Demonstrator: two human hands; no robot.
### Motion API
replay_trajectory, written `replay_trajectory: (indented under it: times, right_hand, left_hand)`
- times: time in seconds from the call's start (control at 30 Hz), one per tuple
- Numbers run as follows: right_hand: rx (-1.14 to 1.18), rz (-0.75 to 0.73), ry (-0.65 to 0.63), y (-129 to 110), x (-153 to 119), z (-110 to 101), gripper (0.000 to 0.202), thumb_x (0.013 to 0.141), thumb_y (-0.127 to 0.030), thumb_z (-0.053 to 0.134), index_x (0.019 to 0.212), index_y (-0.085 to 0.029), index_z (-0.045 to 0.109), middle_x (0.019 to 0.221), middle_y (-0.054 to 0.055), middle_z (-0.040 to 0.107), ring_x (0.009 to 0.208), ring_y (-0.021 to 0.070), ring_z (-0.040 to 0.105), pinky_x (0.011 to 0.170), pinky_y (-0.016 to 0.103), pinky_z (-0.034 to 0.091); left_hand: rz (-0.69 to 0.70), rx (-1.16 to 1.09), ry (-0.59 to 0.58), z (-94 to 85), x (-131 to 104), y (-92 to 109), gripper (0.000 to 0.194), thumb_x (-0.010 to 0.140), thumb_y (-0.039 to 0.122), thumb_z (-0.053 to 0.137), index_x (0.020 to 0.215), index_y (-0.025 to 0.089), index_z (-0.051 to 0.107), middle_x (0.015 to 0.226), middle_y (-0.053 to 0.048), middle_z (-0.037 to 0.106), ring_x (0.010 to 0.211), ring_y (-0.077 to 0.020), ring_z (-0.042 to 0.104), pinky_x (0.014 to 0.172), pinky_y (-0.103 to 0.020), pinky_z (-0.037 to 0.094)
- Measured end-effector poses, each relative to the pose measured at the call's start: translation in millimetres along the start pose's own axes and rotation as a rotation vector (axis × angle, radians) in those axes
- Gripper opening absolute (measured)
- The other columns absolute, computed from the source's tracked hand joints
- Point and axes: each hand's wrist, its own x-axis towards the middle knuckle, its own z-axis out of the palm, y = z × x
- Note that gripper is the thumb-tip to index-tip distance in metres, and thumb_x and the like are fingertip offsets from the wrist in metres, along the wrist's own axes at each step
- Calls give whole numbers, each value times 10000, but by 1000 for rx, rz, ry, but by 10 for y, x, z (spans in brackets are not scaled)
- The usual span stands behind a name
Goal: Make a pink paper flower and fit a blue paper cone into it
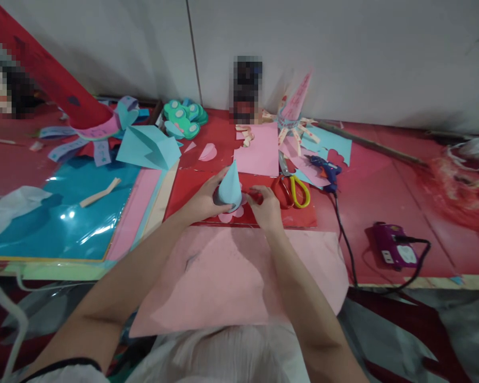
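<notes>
A light blue paper cone [230,187] stands point up in front of me. The thumb and fingers of my left hand [205,199] wrap round its left side and base. Pink rounded paper petals [232,216] show from under the cone. Just to the right, my right hand [265,206] has its thumb and fingertips pinched together close to the cone's base; what they hold, if anything, is too small to make out. Beneath lies a red glossy sheet [191,186]. Scissors [293,191] with a red and a yellow handle lie beside my right hand.
A blue glue gun [328,171] lies right of the scissors, its cord running to a purple power adapter [395,246]. Behind stand a pink paper cone [298,101] and pink paper [259,151]. At left are folded blue paper [147,146] and a blue plastic-covered pack [72,213].
</notes>
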Motion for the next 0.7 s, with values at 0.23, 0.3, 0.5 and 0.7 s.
replay_trajectory:
  times: [0.23,0.3,0.5,0.7]
  right_hand:
    - [-121,-74,-5,4,-6,59,242,792,-310,590,991,-192,660,1017,116,580,949,254,547,874,421,441]
    - [-126,-73,3,11,-3,70,225,791,-278,583,987,-199,660,1018,114,574,967,258,539,873,423,440]
    - [-125,-56,-18,13,2,68,239,773,-172,552,985,-198,661,1033,111,562,986,255,535,881,421,439]
    - [-106,-56,2,15,0,68,241,765,-147,541,963,-205,666,1018,103,566,979,250,537,872,419,447]
  left_hand:
    - [-35,-5,3,-10,-11,45,824,668,280,684,1398,273,303,1385,-68,453,1256,-278,448,1050,-434,386]
    - [-35,-8,3,-13,-7,57,787,663,273,685,1370,257,340,1338,-74,495,1218,-273,483,1032,-438,400]
    - [22,26,26,-27,22,94,642,664,237,667,1270,271,457,1181,-39,592,1097,-240,555,969,-407,448]
    - [-23,44,18,-30,1,68,680,650,274,693,1283,247,447,1266,-76,540,1180,-269,499,991,-431,426]
